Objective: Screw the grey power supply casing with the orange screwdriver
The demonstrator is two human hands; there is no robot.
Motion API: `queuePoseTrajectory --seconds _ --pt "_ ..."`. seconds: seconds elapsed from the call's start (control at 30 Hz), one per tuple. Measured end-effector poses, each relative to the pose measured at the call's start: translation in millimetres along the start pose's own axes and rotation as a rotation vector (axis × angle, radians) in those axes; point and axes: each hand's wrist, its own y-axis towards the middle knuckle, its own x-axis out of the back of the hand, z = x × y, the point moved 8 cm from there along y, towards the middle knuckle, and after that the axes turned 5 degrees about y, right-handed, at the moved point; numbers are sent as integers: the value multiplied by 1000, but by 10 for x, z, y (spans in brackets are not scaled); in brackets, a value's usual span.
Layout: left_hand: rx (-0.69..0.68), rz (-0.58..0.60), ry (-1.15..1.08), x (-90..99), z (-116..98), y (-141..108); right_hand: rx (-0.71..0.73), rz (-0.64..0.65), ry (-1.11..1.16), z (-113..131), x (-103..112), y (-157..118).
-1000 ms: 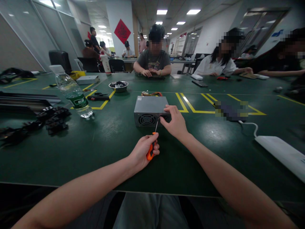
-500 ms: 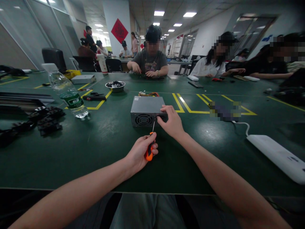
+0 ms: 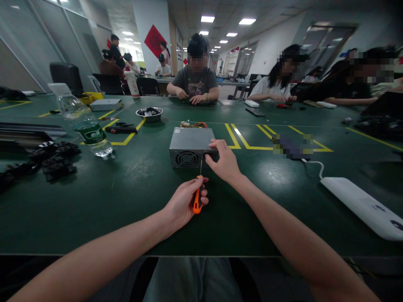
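Note:
A grey computer power supply (image 3: 192,136) sits on the green table, its round fan grille facing me and coloured cables behind it. My left hand (image 3: 187,197) is closed around the orange and black handle of a screwdriver (image 3: 197,203). The thin shaft points away from me and its tip meets the front face, right of the fan grille. My right hand (image 3: 225,161) grips the right front corner of the power supply, fingers on top and thumb at the front face. Those fingers partly cover that corner, and whatever the tip touches is too small to make out.
Left of me stand a tilted-looking water bottle (image 3: 90,130) and black parts (image 3: 56,159). A metal bowl (image 3: 149,115) with small items is farther back. At right lie a white power bank (image 3: 362,205) and its cable. A person (image 3: 197,79) works opposite.
The screwdriver handle has turned in my left hand, showing more of its orange side. My right hand keeps its hold on the power supply. The whole view has shifted slightly.

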Motion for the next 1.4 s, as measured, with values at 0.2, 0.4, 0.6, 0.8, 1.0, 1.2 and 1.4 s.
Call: queuePoseTrajectory --seconds 0.2,0.4,0.6,0.8,1.0,1.2,1.4 --pt "1 -96 65 60 -10 5 2 5 -4 -16 -8 -10" --pt "43 -30 22 29 35 12 18 4 8 1 -4 -9" --pt "-9 -48 91 45 -23 17 21 9 -7 -3 -17 -11" --pt "15 -79 74 52 -6 -15 9 8 -16 -19 -33 -9" --pt "5 -85 48 43 -8 -36 -10 15 -18 -18 -45 -7" --pt "-23 -60 31 15 -66 -42 -25 11 -24 -2 -47 -9" --pt "-18 -140 89 85 -73 -31 -26 0 -34 -2 -51 -12"
